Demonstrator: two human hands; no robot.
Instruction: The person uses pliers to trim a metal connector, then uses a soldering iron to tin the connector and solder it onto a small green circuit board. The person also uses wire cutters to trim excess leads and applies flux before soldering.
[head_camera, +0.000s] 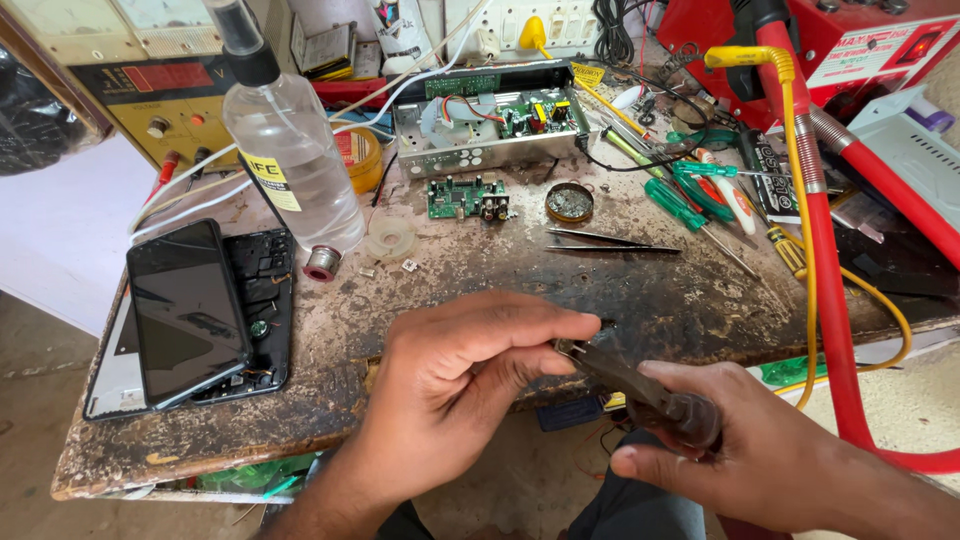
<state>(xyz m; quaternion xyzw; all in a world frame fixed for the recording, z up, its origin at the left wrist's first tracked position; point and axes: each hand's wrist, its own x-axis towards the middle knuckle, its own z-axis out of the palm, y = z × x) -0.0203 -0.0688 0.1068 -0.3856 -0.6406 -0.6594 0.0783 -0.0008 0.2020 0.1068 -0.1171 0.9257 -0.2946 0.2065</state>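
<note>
Scarred, rough wooden bench (690, 300) (grimy) — glossy glass phone (185, 310)

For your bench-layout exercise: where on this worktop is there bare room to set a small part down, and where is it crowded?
Bare worktop lies in front of the tweezers, right of the left hand. A second patch sits between the dismantled phones and that hand. Crowded: the back right, with screwdrivers and the red hose, and around the spray bottle and green circuit board.

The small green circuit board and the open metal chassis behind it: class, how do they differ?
The small green circuit board lies bare and flat on the worn bench; the open metal chassis is a much larger grey box, its board mounted inside with wires attached. Both show green boards with exposed parts.
</note>
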